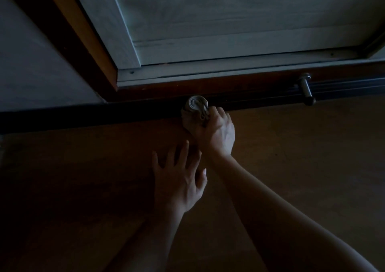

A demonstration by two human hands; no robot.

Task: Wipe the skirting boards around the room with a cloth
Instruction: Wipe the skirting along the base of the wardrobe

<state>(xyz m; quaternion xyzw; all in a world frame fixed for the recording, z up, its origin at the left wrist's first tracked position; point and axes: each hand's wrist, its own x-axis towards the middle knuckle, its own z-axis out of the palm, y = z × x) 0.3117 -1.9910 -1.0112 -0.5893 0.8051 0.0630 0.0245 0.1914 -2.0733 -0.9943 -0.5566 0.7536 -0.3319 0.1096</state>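
**Head view: cloth held to the dark board below the door**

The right hand [216, 130] has its fingers curled round a bunched pale cloth [194, 110] and presses it against the dark skirting board [83, 116], just where that band passes under the wooden door frame [83, 31]. The left hand [179, 180] grips nothing. It lies with fingers spread on the brown floor [312, 157], nearer the person than the right hand and slightly to the left of it, apparently as a prop.

The board's long axis runs left to right across the picture, so the stroke probably has to travel sideways along it, not toward or away from the body. The cloth sits straight ahead of the right hand's fingers, between them and the board. To the right, a metal door stop [305, 89] juts out from the base of the frame; a wipe in that direction would meet it and need to work round it. Above, the pale door [229, 21] fills the frame. The light is dim, so dust on the board cannot be judged.
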